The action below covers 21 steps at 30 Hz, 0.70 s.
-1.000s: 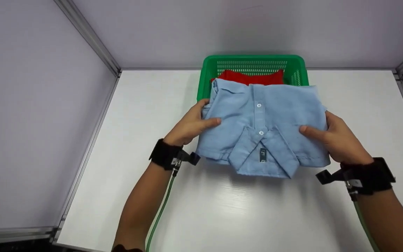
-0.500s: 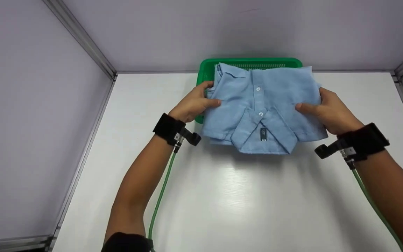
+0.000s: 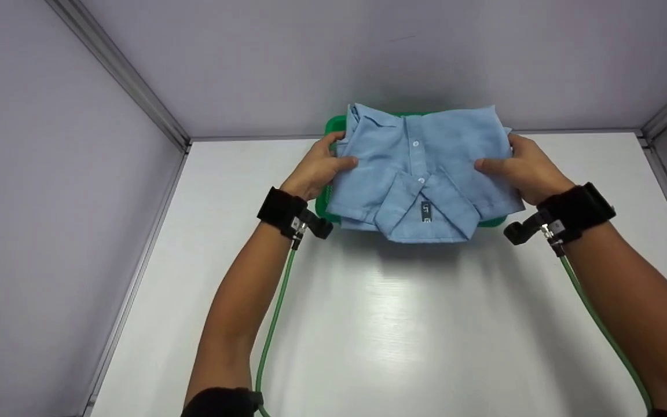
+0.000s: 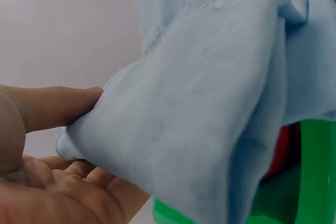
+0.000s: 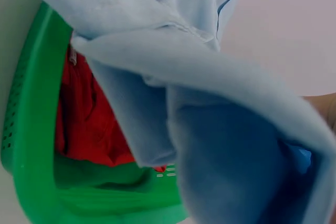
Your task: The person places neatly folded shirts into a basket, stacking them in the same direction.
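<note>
A folded light blue button shirt [image 3: 391,156], collar toward me, is held level over the green basket [image 3: 336,124]. My left hand [image 3: 317,169] grips its left edge, thumb on top and fingers underneath, as the left wrist view also shows. At the opposite edge my right hand [image 3: 527,168] holds the shirt in the same way; in the right wrist view the cloth hides most of that hand. Below the shirt, a red garment [image 5: 94,114] lies inside the basket. In the head view the shirt covers most of the basket.
The basket stands on a white table [image 3: 391,324] close to the back wall [image 3: 287,63]. A grey panel [image 3: 50,202] bounds the left side. Green cables [image 3: 275,318] run from the wrist cameras along both forearms.
Both hands have carried the shirt away from me, from the basket's front part to over nearly all of it. The red garment has gone out of sight in the head view.
</note>
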Available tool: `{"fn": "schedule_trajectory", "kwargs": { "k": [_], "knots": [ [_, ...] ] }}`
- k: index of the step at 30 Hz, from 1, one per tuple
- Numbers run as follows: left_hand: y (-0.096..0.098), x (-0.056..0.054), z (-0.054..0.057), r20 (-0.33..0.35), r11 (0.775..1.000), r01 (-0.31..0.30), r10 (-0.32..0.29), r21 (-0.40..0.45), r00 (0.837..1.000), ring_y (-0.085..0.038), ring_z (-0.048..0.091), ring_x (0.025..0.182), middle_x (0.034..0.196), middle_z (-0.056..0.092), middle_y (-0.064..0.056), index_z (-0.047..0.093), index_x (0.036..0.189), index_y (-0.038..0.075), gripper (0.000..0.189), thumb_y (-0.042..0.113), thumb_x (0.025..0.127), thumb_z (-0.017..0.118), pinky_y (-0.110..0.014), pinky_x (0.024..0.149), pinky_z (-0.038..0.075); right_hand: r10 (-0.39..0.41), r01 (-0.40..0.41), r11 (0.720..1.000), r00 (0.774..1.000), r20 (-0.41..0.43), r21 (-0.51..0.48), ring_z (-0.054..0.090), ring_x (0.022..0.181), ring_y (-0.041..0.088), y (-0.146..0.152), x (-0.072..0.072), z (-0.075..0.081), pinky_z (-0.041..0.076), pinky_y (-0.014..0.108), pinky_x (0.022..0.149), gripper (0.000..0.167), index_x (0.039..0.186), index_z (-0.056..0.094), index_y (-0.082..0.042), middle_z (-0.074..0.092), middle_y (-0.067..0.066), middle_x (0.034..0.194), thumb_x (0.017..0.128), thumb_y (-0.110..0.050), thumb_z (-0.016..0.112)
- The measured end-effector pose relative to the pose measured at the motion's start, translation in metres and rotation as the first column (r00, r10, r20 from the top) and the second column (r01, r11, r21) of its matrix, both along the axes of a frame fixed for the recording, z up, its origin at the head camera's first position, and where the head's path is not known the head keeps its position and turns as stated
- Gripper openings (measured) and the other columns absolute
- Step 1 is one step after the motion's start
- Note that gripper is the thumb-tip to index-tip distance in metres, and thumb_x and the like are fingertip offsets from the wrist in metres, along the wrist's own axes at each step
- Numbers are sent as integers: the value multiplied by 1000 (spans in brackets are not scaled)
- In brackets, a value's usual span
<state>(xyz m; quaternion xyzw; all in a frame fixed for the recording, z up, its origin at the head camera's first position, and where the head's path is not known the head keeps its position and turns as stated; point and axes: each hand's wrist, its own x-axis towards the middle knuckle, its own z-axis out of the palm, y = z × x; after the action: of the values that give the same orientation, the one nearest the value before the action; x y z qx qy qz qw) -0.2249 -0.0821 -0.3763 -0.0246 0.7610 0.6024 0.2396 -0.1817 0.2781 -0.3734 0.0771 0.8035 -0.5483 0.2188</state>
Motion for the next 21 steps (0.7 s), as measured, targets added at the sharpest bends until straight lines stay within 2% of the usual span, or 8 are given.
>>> {"fn": "schedule_trajectory", "kwargs": {
  "k": [6,13,17,21],
  "knots": [
    [1,0,-7,3,999,-32,32,28,999,-29,37,155,170,33,-17,27,167,18,73,9,105,63,-52,129,30,-6,6,1000,1000,27,-14,49,134,32,3,0,-6,45,55,116,83,166,17,-3,40,18,154,105,-29,66],
    [0,3,-10,-71,992,-21,30,123,997,-29,49,144,159,46,-19,27,166,13,70,5,105,61,-49,124,35,-37,37,995,999,3,-91,41,143,33,4,4,-9,38,57,121,83,167,14,-3,34,16,159,105,-24,66],
    [-2,7,-15,-50,990,-38,45,135,998,-28,47,146,161,43,-19,27,166,14,70,4,105,59,-48,126,34,-34,34,996,999,1,-81,41,143,33,2,5,-15,39,56,121,82,167,13,-2,34,17,158,106,-22,64],
    [-4,12,-20,-32,993,-40,44,113,999,-29,41,151,166,37,-20,27,167,16,70,3,106,58,-49,129,29,-20,21,998,1000,13,-67,40,143,33,0,7,-19,39,59,120,82,168,12,-5,31,20,161,106,-23,63]
  ]
}}
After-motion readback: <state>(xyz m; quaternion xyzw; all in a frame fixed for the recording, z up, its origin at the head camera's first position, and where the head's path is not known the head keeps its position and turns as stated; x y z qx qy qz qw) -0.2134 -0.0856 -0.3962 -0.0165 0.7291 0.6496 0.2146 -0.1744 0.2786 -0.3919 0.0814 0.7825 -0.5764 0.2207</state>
